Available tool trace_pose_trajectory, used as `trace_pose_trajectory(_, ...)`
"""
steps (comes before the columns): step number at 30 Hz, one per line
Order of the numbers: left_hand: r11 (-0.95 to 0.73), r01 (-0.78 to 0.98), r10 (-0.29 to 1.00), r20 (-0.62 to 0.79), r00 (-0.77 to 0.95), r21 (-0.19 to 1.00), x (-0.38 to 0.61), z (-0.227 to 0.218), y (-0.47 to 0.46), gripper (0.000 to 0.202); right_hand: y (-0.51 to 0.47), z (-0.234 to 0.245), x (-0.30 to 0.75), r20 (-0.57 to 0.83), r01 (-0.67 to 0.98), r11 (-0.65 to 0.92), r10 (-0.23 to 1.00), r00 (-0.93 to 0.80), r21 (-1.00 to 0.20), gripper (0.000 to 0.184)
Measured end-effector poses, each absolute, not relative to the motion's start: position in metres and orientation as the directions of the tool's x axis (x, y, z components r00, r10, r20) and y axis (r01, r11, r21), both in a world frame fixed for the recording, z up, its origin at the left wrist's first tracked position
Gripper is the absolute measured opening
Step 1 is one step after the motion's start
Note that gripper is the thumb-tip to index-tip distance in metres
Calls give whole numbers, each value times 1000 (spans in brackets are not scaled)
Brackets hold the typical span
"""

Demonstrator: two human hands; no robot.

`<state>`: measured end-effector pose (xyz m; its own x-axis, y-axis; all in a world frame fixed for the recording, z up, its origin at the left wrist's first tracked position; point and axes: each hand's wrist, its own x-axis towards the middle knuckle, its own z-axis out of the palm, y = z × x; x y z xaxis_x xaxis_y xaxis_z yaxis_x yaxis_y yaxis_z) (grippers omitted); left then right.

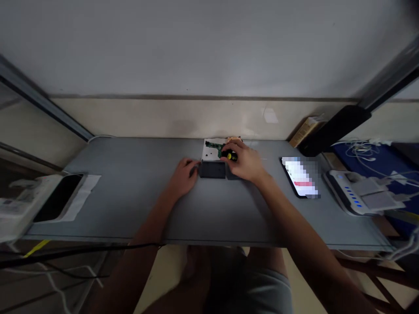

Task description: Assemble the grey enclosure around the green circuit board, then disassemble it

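Right hand (247, 162) grasps stubby black-and-yellow tool (231, 155) at 4 o'clock of green flat circuit board (216, 146), itself at 12 o'clock of dark rectangular plastic-looking case (212, 170); left hand (183, 178) at case's 9, can't tell if gripping; seems tool-on-board step, next move wants board steadied.
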<state>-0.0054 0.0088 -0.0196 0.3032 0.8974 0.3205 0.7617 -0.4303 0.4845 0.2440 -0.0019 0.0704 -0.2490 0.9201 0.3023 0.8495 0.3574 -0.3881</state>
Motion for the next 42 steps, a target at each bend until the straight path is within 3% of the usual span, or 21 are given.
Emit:
trace_pose_trajectory(7, -458, 767, 884, 322, 338, 450, -7, -21, 7, 33, -5, 46, 242, 170, 876, 361, 932, -322, -321, 28)
trace_pose_trajectory(24, -491, 749, 868, 321, 378, 445, -10, -22, 7, 37, -9, 45, 243, 122, 852, 439, 898, -422, -287, 27)
trace_pose_trajectory(31, -429, 741, 902, 290, 321, 516, -9, -24, 13, 33, -8, 44, 242, 40, 850, 458, 885, -465, -261, 31)
trace_pose_trajectory(37, -316, 697, 949, 229, 218, 644, -8, -9, 12, 31, -9, 49, 246, 18, 828, 485, 865, -501, -282, 32)
trace_pose_trajectory(39, -282, 673, 959, 216, 182, 683, -7, 0, 13, 32, -10, 50, 249, 4, 820, 481, 863, -505, -310, 37)
trace_pose_trajectory(42, -333, 650, 942, 264, 206, 683, -2, 18, 19, 31, -12, 54, 256, -14, 819, 443, 877, -481, -364, 62)
